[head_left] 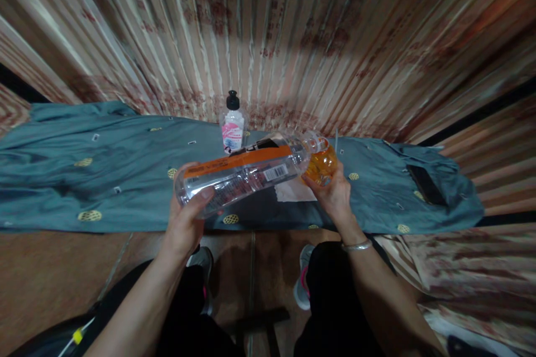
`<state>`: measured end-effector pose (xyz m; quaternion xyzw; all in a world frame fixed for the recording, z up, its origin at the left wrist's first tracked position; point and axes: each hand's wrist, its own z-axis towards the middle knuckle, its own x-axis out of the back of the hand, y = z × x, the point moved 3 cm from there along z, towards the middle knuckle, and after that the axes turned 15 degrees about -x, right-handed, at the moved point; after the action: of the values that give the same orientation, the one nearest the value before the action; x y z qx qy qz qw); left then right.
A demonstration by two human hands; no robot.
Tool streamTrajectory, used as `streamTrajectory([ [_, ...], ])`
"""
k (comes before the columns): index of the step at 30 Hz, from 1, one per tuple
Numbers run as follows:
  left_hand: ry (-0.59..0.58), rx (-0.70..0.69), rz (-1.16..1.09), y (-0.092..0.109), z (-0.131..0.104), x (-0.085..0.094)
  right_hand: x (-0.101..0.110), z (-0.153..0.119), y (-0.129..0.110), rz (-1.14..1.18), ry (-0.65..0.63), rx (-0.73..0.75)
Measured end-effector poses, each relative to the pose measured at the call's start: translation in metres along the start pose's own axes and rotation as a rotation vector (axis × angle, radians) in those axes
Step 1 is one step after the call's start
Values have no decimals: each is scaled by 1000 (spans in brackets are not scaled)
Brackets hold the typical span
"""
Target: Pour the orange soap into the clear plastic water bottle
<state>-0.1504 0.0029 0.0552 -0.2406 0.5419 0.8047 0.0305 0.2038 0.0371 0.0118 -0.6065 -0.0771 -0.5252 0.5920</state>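
My left hand (187,217) is wrapped round the base end of a large clear bottle (247,170) with an orange and silver label. The bottle lies tilted in the air, its neck end to the right and a little higher in the picture. Its mouth meets or overlaps a small clear container of orange liquid (321,166); whether they touch is hard to tell. My right hand (335,192) has its fingers closed round that small container. Behind the large bottle stands a clear bottle with a black cap (233,128) and a pink and white label.
A teal patterned cloth (134,178) covers the long narrow surface. White paper (293,191) lies under the large bottle's neck, and a dark phone (426,184) lies at the right. A pleated curtain (259,33) hangs behind.
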Motion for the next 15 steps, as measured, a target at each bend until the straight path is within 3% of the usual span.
streamTrajectory([
  [15, -28, 50, -26, -3, -2, -8, 0, 0, -1, 39, 5, -8],
])
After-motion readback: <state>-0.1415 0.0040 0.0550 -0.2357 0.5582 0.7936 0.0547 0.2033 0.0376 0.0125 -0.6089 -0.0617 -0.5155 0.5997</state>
